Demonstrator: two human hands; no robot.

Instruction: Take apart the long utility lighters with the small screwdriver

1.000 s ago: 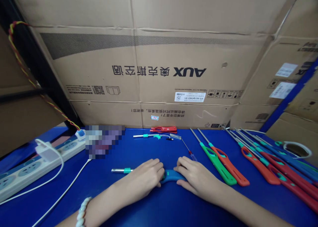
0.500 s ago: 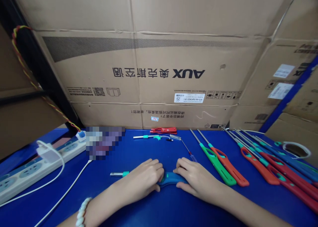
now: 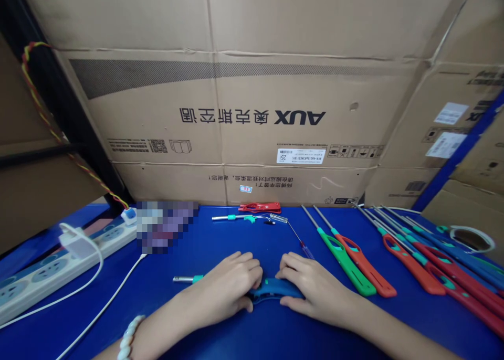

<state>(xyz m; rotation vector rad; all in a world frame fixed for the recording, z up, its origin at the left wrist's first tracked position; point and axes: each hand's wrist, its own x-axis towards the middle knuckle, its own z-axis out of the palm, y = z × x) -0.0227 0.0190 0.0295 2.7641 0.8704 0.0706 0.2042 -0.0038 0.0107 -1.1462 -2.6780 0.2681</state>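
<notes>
— How were the fingers (image 3: 289, 263) of the two hands?
— They were curled, almost closed. The left hand (image 3: 230, 282) gripped the blue lighter (image 3: 277, 285) around its middle, and the right hand (image 3: 311, 284) gripped its handle end.
— And where was this lighter, and how did it point?
— It was at lower centre of the frame, over the bench (image 3: 255, 339). Its metal tube (image 3: 182, 279) pointed to frame left; its long axis ran nearly horizontal.

Blue tabletop (image 3: 149, 307): lighters (image 3: 348, 263), screwdriver (image 3: 307, 251), white power strip (image 3: 51, 271).
</notes>
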